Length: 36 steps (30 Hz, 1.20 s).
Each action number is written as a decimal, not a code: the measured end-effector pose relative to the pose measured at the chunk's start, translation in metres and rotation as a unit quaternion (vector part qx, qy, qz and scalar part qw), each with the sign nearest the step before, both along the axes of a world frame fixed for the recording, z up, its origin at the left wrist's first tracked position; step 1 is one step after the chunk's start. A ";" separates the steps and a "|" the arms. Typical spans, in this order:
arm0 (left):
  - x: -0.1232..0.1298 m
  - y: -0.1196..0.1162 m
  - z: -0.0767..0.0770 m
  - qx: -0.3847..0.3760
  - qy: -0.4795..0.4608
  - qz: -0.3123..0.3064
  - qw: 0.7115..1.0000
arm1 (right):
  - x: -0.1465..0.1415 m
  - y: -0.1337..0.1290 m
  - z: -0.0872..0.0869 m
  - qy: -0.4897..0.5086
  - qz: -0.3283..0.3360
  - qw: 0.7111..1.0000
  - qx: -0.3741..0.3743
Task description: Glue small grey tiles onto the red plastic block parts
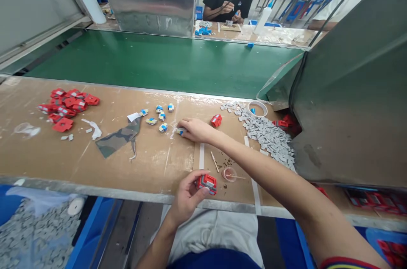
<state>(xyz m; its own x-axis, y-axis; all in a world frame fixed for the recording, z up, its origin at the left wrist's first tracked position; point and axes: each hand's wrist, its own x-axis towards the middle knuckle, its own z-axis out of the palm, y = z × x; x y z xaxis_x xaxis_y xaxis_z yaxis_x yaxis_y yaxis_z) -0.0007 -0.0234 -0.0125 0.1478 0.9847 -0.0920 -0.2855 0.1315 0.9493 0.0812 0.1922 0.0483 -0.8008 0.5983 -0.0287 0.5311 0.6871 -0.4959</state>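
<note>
Head view — got a red part [207, 184] gripped between thumb and fingers of the left hand [189, 193] by the near edge of the bench [127, 175], probably to keep it steady close to the body. Got the right hand [197, 130] farther out, with fingertips on a small blue-and-white block [179, 131] beside a loose scatter of similar blocks [162, 116], likely spread for easy picking — can't tell if pinched or just touched. Also got a clear cup [229, 174] and a white stick [215, 161] near the red part, presumably for a short reach.
</note>
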 end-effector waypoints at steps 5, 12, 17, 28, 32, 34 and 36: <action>-0.003 -0.001 -0.006 0.008 0.006 0.008 1.000 | 0.060 -0.036 0.026 0.177 -0.066 0.970 -0.153; -0.006 0.000 -0.007 0.014 -0.053 -0.017 0.998 | 0.122 -0.092 0.041 0.327 -0.125 0.900 -0.260; -0.007 0.002 -0.009 0.033 -0.087 -0.037 0.995 | 0.131 -0.125 0.042 0.316 -0.185 0.888 -0.277; -0.008 0.004 -0.002 0.044 -0.117 -0.055 0.991 | 0.139 -0.163 0.052 0.240 -0.199 0.927 -0.210; -0.008 0.003 -0.006 0.036 -0.104 -0.042 0.993 | 0.137 -0.163 0.049 0.250 -0.147 0.940 -0.182; -0.007 0.003 -0.008 0.036 -0.094 -0.032 0.994 | 0.135 -0.163 0.044 0.257 -0.164 0.932 -0.196; -0.005 0.003 -0.009 0.034 -0.085 -0.018 0.996 | 0.133 -0.163 0.039 0.266 -0.199 0.917 -0.222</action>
<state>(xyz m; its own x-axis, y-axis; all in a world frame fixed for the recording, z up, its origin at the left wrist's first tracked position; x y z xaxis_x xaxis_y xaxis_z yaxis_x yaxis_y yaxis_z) -0.0061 -0.0199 -0.0219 0.1918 0.9814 0.0041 -0.4395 0.0822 0.8945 0.2140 0.0290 0.0872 -0.4935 0.8697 -0.0089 0.2985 0.1597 -0.9410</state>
